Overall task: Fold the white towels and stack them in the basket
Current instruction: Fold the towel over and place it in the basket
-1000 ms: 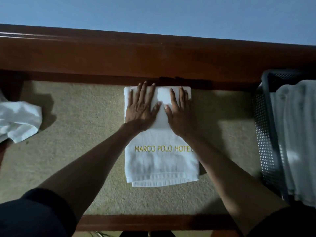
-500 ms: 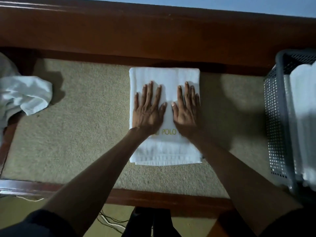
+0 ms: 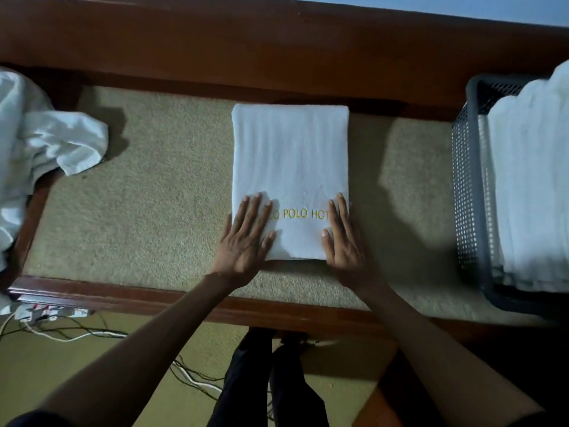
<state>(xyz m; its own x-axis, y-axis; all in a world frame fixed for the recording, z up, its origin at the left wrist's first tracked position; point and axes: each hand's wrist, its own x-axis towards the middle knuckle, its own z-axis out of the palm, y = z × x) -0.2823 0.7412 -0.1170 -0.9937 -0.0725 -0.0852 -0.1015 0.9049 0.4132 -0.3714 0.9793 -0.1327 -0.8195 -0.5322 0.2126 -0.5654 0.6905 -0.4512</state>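
The folded white terry-cloth towel (image 3: 289,155) looked soft and matt, the grey perforated plastic basket (image 3: 468,186) smooth, the brown wooden table (image 3: 277,41) glossy.

folded towel (image 3: 289,161): white rectangle, lying flat, centre; yellow "POLO HOT" lettering toward its 6 o'clock edge
crumpled towel (image 3: 61,143): white, unfolded heap, 9 o'clock
basket (image 3: 468,186): grey, perforated, 3 o'clock
stacked towels (image 3: 529,180): white, folded, inside basket

The folded white towel (image 3: 289,167) bears yellow embroidered lettering near its front edge, reading "O POLO HOT". Both ends of the line are hidden under the hands. No other text is legible.
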